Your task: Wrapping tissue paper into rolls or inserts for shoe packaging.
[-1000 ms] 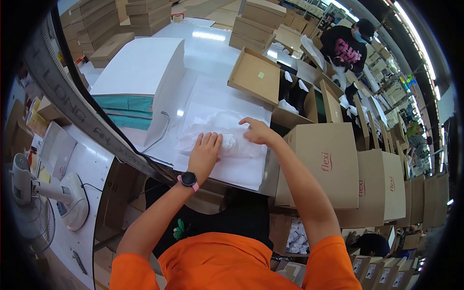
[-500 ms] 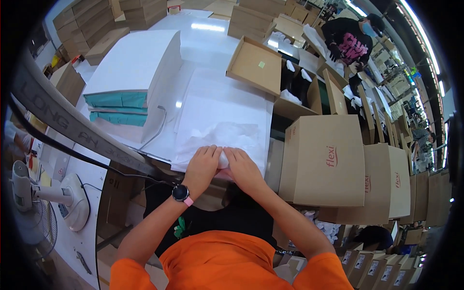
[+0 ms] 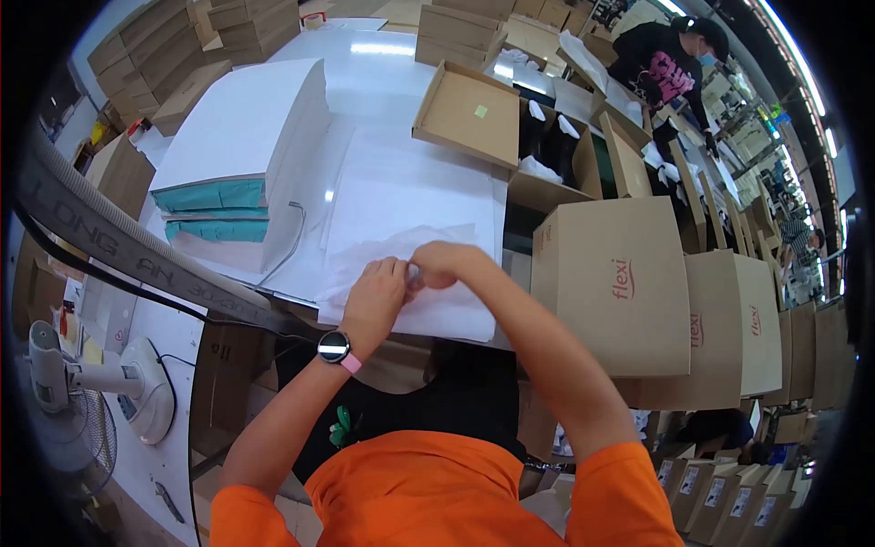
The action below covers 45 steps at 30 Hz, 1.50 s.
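Note:
My left hand (image 3: 375,296) and my right hand (image 3: 441,265) meet over thin white tissue paper (image 3: 456,237) near the front edge of the table. Both hands have their fingers closed on a bunched part of that tissue. My right wrist is bent, with the knuckles raised. Under the tissue lies a pile of flat white paper sheets (image 3: 392,178). Whether anything is wrapped inside the bunched part is hidden by my fingers.
A thick white paper stack with teal wrapping (image 3: 219,196) stands left, beside a bent metal rod (image 3: 296,239). An open box holds black boots (image 3: 558,150), its lid (image 3: 469,114) alongside. Large cartons (image 3: 611,292) stand right; a fan (image 3: 137,392) is lower left. A person (image 3: 665,68) works far right.
My right hand has turned over and lifted, and its elbow has swung outward. Both hands now pinch the tissue where they had pressed it side by side. The view has shifted slightly.

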### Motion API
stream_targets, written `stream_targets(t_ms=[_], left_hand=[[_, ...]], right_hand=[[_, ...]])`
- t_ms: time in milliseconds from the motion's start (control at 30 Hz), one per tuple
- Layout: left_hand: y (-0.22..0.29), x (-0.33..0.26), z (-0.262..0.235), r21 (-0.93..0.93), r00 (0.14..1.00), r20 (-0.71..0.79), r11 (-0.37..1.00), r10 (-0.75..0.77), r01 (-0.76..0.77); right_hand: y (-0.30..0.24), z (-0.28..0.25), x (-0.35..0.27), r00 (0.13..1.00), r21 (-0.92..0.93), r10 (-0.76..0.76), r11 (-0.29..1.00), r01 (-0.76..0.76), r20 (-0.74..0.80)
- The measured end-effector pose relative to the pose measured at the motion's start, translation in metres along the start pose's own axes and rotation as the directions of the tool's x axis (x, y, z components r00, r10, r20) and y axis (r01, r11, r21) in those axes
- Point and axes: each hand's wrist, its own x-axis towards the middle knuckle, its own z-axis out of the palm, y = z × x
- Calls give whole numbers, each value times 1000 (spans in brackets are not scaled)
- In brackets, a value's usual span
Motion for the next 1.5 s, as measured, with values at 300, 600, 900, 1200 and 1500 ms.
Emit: stream_targets(t_ms=[300, 600, 900, 1200, 1500], left_hand=[[-63, 60, 20, 36, 966, 247, 997, -81, 74], [-12, 36, -30, -290, 938, -340, 956, -65, -39], [41, -124, 41, -893, 653, 341, -17, -676, 449], [54, -131, 28, -778, 705, 588, -515, -396, 360], [51, -95, -21, -677, 755, 649, -524, -95, 516]], right_hand=[[-43, 34, -41, 678, -33, -102, 993, 114, -728], [-39, 40, -9, 723, -75, 41, 989, -128, -689], [-61, 45, -21, 915, 200, 185, 973, -119, -358], [-144, 114, -139, 904, 827, 377, 560, -49, -202], [-104, 113, -220, 767, 614, 354, 787, 64, -535]])
